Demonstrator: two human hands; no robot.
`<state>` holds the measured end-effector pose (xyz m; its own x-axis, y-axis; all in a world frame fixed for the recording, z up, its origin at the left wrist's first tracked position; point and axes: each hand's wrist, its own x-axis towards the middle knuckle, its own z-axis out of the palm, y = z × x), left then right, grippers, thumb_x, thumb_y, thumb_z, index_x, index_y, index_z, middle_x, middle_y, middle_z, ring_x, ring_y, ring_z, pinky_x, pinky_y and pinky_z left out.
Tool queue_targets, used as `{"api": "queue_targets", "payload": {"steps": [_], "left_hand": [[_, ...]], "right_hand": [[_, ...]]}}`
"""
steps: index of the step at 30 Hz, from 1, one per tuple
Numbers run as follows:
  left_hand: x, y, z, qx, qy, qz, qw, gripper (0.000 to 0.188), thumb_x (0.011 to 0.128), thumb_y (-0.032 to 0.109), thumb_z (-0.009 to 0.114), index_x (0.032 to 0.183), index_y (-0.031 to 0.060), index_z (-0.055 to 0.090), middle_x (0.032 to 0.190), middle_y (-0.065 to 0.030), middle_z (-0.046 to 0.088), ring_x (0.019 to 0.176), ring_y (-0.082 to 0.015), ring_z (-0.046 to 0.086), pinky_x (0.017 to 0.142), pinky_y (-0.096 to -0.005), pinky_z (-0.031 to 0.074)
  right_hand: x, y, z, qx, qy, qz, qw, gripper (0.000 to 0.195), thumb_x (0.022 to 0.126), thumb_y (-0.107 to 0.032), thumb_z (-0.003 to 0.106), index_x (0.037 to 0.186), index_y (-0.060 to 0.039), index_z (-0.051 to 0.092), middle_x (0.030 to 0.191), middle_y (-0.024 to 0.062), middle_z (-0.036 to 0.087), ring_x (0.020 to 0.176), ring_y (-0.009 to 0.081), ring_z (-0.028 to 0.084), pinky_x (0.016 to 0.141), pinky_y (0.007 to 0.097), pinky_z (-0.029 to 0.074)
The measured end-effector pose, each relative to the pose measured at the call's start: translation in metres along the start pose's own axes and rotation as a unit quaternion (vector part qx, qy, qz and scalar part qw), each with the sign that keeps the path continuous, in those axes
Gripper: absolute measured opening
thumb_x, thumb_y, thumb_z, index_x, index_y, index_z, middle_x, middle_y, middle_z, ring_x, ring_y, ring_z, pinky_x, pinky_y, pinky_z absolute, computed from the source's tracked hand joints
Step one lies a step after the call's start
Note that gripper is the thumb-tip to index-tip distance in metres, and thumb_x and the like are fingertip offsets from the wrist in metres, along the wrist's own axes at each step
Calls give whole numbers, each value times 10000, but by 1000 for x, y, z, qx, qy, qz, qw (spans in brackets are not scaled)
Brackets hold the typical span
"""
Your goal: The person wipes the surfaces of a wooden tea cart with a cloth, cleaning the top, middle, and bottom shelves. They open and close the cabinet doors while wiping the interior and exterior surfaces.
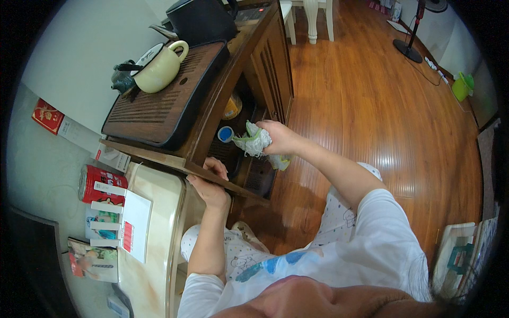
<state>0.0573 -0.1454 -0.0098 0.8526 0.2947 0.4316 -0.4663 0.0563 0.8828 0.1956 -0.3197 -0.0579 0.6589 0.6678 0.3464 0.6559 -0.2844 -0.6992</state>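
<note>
In my right hand (278, 137) is a bunched white cloth (256, 144) with a green edge, held at the open front of a dark wooden tea cabinet (214, 137). My left hand (210, 189) grips the cabinet's side panel (242, 192), thumb outside and fingers curled around to the inside. Just left of the cloth, a small container with a blue top (226, 134) sits inside the cabinet. Behind it stands a jar with a yellow label (232, 107). Part of the shelf is hidden by the cloth and my right hand.
On the cabinet top lies a slatted tea tray (151, 107) bearing a cream enamel mug (159, 73) and a dark teapot (125, 79). A black kettle (203, 24) stands behind. To the left, a cream stone-topped unit (159, 222) holds a white router (135, 226) and a red can (103, 183).
</note>
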Motion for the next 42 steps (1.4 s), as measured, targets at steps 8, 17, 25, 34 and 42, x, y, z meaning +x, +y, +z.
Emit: {"api": "queue_targets", "payload": {"steps": [8, 17, 25, 34, 42], "left_hand": [[2, -5, -3, -8, 1, 7, 1000, 717, 822, 754, 199, 631, 90, 389, 529, -12, 335, 470, -123, 322, 469, -254, 268], [3, -1, 0, 3, -3, 1, 1000, 717, 822, 754, 196, 631, 89, 385, 529, -13, 336, 457, -122, 316, 470, -255, 269], [3, -4, -2, 2, 9, -4, 1000, 752, 799, 780, 200, 629, 76, 404, 524, -15, 341, 458, -121, 326, 463, -251, 267], [2, -2, -2, 23, 5, -13, 1000, 776, 770, 810, 196, 622, 78, 407, 517, -12, 341, 457, -117, 325, 465, -247, 265], [3, -2, -2, 34, -1, -17, 999, 791, 760, 820, 178, 622, 76, 407, 514, -8, 339, 460, -118, 331, 468, -247, 269]], "right_hand": [[-3, -8, 3, -30, 15, 7, 999, 565, 620, -127, 704, 1120, 52, 511, 1031, 197, 555, 1008, 352, 528, 867, 384, 445], [1, -11, -1, -24, 18, 11, 1000, 524, 605, -140, 703, 1070, 39, 542, 966, 204, 568, 974, 348, 538, 844, 387, 455], [2, -13, 1, -15, 21, 25, 999, 519, 600, -149, 710, 1060, 32, 550, 968, 205, 571, 963, 346, 544, 835, 391, 459], [2, -13, 3, -13, 23, 17, 999, 533, 614, -177, 721, 1056, 66, 548, 953, 212, 569, 946, 345, 555, 826, 379, 467], [2, -11, 4, -12, 20, 26, 999, 508, 606, -165, 722, 1027, 63, 552, 921, 207, 563, 919, 347, 555, 812, 382, 465]]}}
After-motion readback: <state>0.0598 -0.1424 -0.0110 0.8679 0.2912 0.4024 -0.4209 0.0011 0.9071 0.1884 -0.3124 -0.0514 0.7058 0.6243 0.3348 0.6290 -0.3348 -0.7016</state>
